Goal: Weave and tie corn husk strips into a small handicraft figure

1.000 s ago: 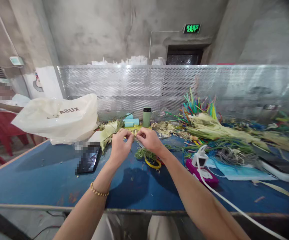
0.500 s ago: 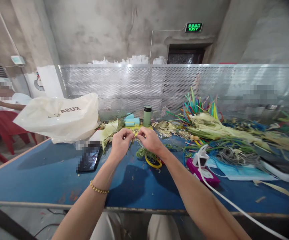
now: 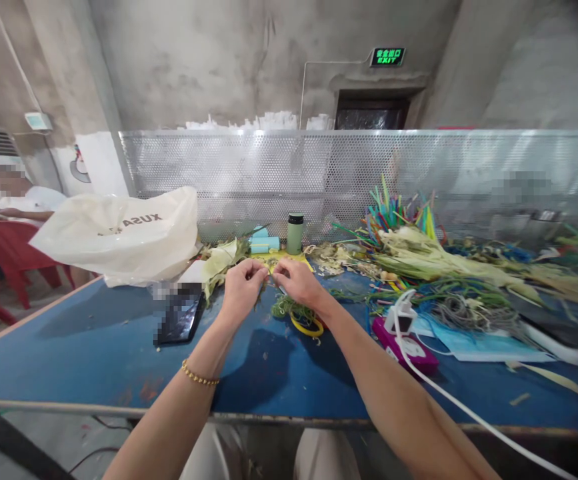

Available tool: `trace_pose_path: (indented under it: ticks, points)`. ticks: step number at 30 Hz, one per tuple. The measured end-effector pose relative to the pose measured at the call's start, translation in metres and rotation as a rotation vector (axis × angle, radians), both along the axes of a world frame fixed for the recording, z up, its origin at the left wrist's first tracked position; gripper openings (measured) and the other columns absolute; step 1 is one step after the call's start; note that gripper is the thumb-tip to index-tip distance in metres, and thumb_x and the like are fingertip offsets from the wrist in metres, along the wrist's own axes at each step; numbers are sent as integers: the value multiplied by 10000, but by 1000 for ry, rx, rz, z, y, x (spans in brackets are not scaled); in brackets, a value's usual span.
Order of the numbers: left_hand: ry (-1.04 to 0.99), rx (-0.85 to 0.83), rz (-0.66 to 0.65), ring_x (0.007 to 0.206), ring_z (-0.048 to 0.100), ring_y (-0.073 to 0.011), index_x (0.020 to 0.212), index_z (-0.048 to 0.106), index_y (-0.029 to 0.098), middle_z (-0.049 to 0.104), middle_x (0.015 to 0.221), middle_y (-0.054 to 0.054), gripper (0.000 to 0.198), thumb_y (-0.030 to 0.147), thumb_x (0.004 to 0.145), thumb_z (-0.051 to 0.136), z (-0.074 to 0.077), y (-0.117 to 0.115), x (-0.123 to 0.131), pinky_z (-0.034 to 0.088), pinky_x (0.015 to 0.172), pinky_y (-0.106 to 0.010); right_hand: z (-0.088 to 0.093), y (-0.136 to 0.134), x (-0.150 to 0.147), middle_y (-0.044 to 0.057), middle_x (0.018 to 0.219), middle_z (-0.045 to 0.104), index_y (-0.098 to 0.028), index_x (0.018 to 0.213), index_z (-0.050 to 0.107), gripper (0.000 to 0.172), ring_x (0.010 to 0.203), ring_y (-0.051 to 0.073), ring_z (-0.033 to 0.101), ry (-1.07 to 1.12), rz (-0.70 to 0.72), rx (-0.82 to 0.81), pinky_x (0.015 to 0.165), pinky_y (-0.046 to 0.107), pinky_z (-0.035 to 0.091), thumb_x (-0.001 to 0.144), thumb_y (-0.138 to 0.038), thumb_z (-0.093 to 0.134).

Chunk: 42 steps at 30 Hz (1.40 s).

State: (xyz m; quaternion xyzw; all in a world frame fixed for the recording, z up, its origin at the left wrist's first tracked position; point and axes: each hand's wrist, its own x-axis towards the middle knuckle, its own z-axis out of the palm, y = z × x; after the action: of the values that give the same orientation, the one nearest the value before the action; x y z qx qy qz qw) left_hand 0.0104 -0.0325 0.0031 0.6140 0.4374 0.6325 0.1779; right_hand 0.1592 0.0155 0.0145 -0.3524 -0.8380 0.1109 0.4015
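Observation:
My left hand [image 3: 243, 285] and my right hand [image 3: 296, 280] meet above the middle of the blue table [image 3: 169, 380], fingertips pinched close together. What they pinch between them is too small to make out. Below my right hand lies a tangle of green cord [image 3: 289, 307] beside a yellow ring [image 3: 307, 325]. Just beyond the hands stands a green bottle with a black lid [image 3: 295, 235], near light-blue rolls [image 3: 266, 243] on something yellow. Pale dried husks [image 3: 223, 257] lie to the left of my left hand.
A white plastic bag [image 3: 123, 233] and a black phone [image 3: 179, 317] are on the left. To the right lie a husk bundle [image 3: 419, 253], coloured pipe cleaners [image 3: 389, 210], a purple power strip [image 3: 411, 350] with a white cable, and a blue mask [image 3: 493, 343]. A person sits far left.
My hands stay nearly in place, fingertips still pinched together. The person at the far left has lowered an arm. The view has shifted very slightly.

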Motion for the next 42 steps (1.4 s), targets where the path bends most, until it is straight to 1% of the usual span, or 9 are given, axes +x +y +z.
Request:
trace_pose_path:
  ticks: [4, 7, 11, 14, 18, 21, 31, 35, 42]
  points:
    - [10, -5, 0, 564, 456, -110, 700, 628, 158, 572, 597, 16, 129, 251, 786, 601, -3, 4, -3, 344, 549, -232, -4, 3, -2, 9, 629, 648, -184, 719, 503, 127, 612, 154, 644, 174, 135, -346, 608, 244, 457, 837, -143, 526]
    - [43, -1, 8, 579, 485, -117, 736, 629, 162, 591, 618, 10, 104, 239, 793, 588, -4, 5, -3, 364, 565, -232, -4, 0, -2, -7, 605, 636, -192, 756, 485, 112, 521, 143, 636, 193, 163, -406, 551, 239, 461, 862, -166, 506]
    - [154, -2, 92, 608, 523, -128, 766, 640, 170, 623, 658, -5, 85, 203, 797, 569, -5, 4, -1, 382, 596, -241, -2, -4, -2, -27, 573, 601, -187, 748, 502, 94, 426, 99, 525, 125, 90, -347, 472, 214, 380, 834, -160, 529]
    - [195, 2, 145, 644, 559, -135, 788, 635, 176, 648, 702, -12, 66, 163, 777, 571, -5, 3, 0, 395, 627, -245, -1, -4, -2, -53, 489, 499, -172, 681, 513, 129, 431, 82, 437, 151, 120, -374, 456, 203, 319, 802, -171, 557]
    - [191, -1, 108, 613, 553, -128, 753, 602, 180, 611, 647, 9, 51, 140, 759, 571, -4, 1, 1, 386, 613, -236, -2, -6, -2, -100, 445, 319, -191, 617, 433, 266, 377, 47, 237, 269, 271, -657, 384, 195, 173, 803, -306, 584]
    - [159, -17, 42, 570, 535, -120, 724, 576, 178, 581, 601, 19, 56, 140, 763, 563, -5, 1, 2, 381, 585, -229, -2, -8, -1, -120, 453, 251, -194, 652, 449, 298, 363, 37, 158, 341, 368, -819, 358, 195, 107, 784, -390, 631]
    - [50, -83, -62, 436, 500, -110, 755, 536, 183, 549, 526, 37, 31, 161, 774, 547, -5, 3, 2, 367, 467, -225, -1, -10, -2, -118, 432, 276, -179, 679, 500, 380, 351, 34, 174, 350, 388, -749, 335, 188, 119, 806, -511, 633]
    - [14, -87, -54, 409, 479, -103, 726, 540, 177, 505, 479, 54, 46, 146, 750, 564, -3, 4, 0, 343, 433, -218, 2, -14, -4, -102, 437, 337, -170, 638, 495, 370, 364, 28, 224, 354, 332, -689, 347, 183, 124, 733, -440, 730]
    - [-75, -125, -188, 457, 539, -100, 754, 598, 153, 609, 627, 7, 36, 186, 746, 588, -4, 9, -1, 417, 469, -232, 6, -12, 0, -113, 389, 286, -164, 650, 537, 252, 334, 27, 175, 471, 362, -836, 339, 183, 99, 733, -329, 709]
